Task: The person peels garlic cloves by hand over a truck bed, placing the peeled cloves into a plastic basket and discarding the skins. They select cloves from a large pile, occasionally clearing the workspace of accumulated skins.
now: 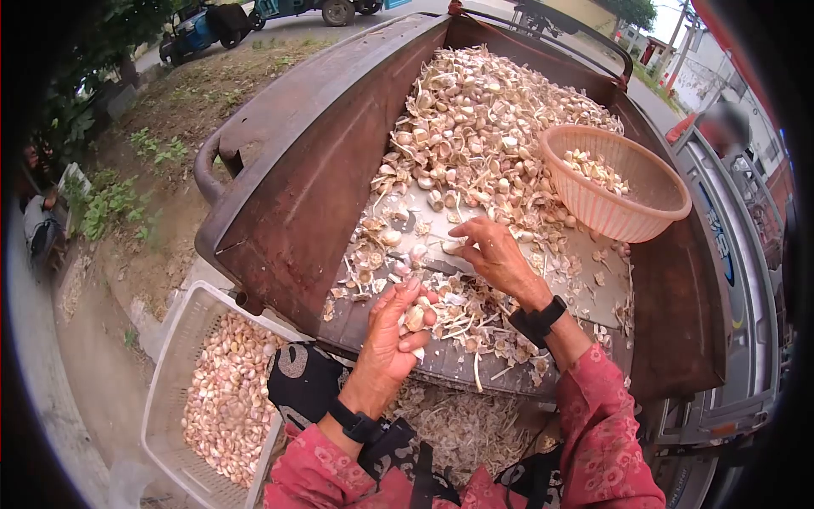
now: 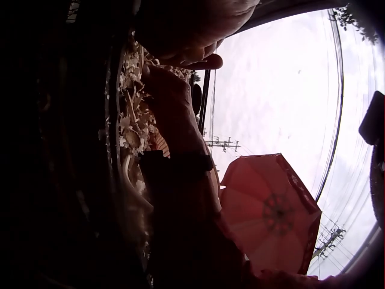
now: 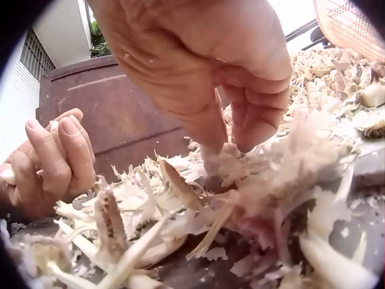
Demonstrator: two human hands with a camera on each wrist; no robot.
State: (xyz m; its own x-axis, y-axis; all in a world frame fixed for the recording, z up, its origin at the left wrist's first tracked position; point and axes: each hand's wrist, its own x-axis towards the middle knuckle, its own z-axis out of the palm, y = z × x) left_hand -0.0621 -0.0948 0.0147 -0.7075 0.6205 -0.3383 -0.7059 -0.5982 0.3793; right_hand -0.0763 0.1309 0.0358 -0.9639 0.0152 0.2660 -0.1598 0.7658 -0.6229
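Observation:
My left hand (image 1: 392, 332) is turned palm up, its fingers curled round pale garlic cloves (image 1: 414, 319). In the right wrist view the left hand (image 3: 51, 156) shows at the left edge with a bit of white between its fingertips. My right hand (image 1: 496, 259) reaches palm down over the cart bed, thumb and forefinger pinching a whitish garlic clove (image 1: 452, 247). Close up, the right hand's fingertips (image 3: 245, 143) are right at loose papery garlic skins (image 3: 180, 180). Dry skins and stalks (image 1: 475, 327) lie below both hands.
A big heap of garlic (image 1: 492, 119) fills the back of the rusty metal cart (image 1: 288, 187). On its right side sits a pink plastic basket (image 1: 610, 216) with some garlic inside. A white crate (image 1: 161, 407) of cloves stands at lower left. A red umbrella (image 2: 271, 211) is overhead.

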